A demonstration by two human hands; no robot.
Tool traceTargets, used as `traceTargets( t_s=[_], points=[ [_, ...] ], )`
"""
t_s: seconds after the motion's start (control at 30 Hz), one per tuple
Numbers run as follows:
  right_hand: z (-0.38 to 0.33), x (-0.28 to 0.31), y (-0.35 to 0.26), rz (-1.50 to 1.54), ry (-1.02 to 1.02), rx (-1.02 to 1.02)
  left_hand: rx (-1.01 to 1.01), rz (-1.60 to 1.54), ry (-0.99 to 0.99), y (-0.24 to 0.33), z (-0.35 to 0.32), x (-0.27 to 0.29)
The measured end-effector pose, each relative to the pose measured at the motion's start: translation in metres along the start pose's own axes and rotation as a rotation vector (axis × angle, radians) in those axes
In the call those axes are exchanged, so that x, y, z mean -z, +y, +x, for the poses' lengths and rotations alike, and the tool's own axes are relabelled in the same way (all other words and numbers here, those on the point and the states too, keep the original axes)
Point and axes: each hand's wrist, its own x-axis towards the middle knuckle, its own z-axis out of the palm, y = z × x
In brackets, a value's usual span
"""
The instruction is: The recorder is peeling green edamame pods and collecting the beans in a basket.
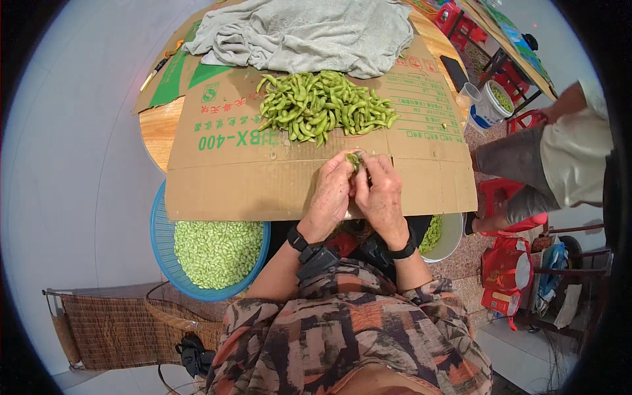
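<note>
While both forearms reach up from the lower edge over the near side of the cardboard [230,187], the left hand [331,187] and the right hand [383,192] meet near its middle, their fingertips almost together. Between those fingertips sits a green pod [355,162], pinched by the left thumb and fingers on one side and by the right thumb and fingers on the other. The pod lies at the far end of both hands, partly covered by them, so whether its shell is split I cannot tell.

Just beyond the fingers, and apart from them, a loose heap of green pods [322,108] spreads over the cardboard, reaching mostly to the left of the hands. A crumpled grey cloth [299,33] lies behind the heap, touching or nearly touching its far edge. To the right of the cloth, near the table's edge, are a dark flat phone-like object [453,72] and a clear cup [469,94].

Below and to the left of the left hand, a blue basket [158,230] holds a mass of pale green shelled beans [217,253]. Below and to the right of the right hand, a white tub [453,238], partly hidden under the cardboard, holds more green matter. At the far right stands another person [573,148], well apart from the working hands.
</note>
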Motion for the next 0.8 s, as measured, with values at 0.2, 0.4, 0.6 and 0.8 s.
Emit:
traceTargets(
  t_s=[0.2,0.4,0.6,0.8],
  points=[
    [0.005,0.0,0.011,0.022,0.098,0.029,0.021,-0.039,-0.083,0.001,0.003,-0.007],
    [0.002,0.006,0.021,0.277,0.09,-0.211,0.067,0.023,-0.211,0.005,0.003,-0.003],
    [0.002,0.036,0.017,0.848,-0.069,-0.61,0.157,0.055,-0.142,0.02,-0.001,-0.002],
    [-0.005,0.073,0.021,0.58,-0.652,-0.008,-0.374,1.133,0.16,0.067,0.013,0.001]
  ],
)
